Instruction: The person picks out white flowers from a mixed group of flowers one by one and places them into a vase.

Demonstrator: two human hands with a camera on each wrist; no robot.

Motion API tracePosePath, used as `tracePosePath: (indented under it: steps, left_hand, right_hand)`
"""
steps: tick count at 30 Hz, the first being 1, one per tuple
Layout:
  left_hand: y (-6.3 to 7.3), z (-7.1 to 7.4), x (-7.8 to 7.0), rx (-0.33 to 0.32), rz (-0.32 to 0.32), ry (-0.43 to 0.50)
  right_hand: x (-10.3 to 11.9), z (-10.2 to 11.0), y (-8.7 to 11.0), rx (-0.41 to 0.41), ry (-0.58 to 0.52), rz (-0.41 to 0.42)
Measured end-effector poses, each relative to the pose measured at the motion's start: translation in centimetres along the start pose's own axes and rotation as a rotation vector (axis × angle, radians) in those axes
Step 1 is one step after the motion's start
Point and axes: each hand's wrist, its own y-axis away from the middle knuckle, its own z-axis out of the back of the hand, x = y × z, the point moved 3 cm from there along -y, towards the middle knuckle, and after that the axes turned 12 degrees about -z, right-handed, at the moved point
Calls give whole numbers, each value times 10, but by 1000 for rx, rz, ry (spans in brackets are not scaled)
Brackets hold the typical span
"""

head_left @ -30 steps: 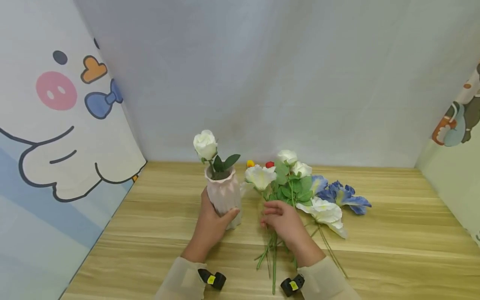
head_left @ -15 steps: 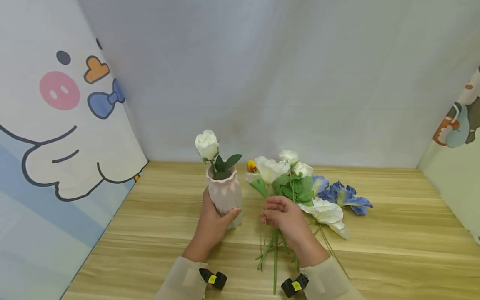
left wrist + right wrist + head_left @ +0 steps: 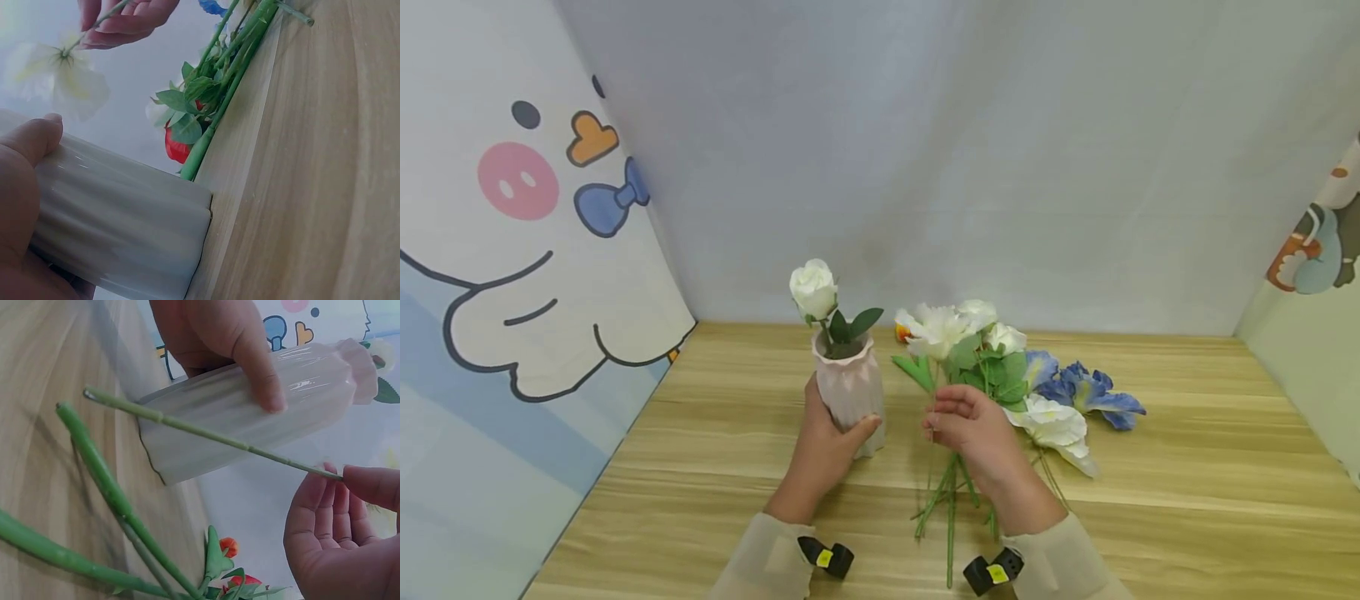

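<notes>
My left hand (image 3: pixel 823 450) grips a pale pink fluted vase (image 3: pixel 850 392) standing on the table, thumb across its side. One white rose (image 3: pixel 813 289) with dark green leaves rises from the vase's mouth. To the right, my right hand (image 3: pixel 981 433) pinches the thin green stem (image 3: pixel 244 446) of a white open-petalled flower (image 3: pixel 934 330) between thumb and fingertips. That flower is held upright above the pile, its stem end beside the vase and apart from it. In the left wrist view the white flower (image 3: pixel 62 75) looks blurred.
Right of the vase lie white roses (image 3: pixel 1003 337), another large white flower (image 3: pixel 1051 429) and blue flowers (image 3: pixel 1090 393). Loose green stems (image 3: pixel 950 525) point toward the front of the wooden table (image 3: pixel 685 500). A red bloom (image 3: pixel 178 145) shows low in the pile. A pale curtain (image 3: pixel 880 167) hangs behind.
My right hand has lifted the white flower slightly and tilted its bloom, which now overlaps the white roses behind. My left hand and the vase have stayed nearly still.
</notes>
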Motion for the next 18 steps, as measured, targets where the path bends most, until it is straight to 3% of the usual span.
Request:
tracePosePath:
  steps: [18]
  left_hand:
    - [-1, 0, 0, 6, 2, -12]
  right_hand:
    - [19, -5, 15, 35, -49, 25]
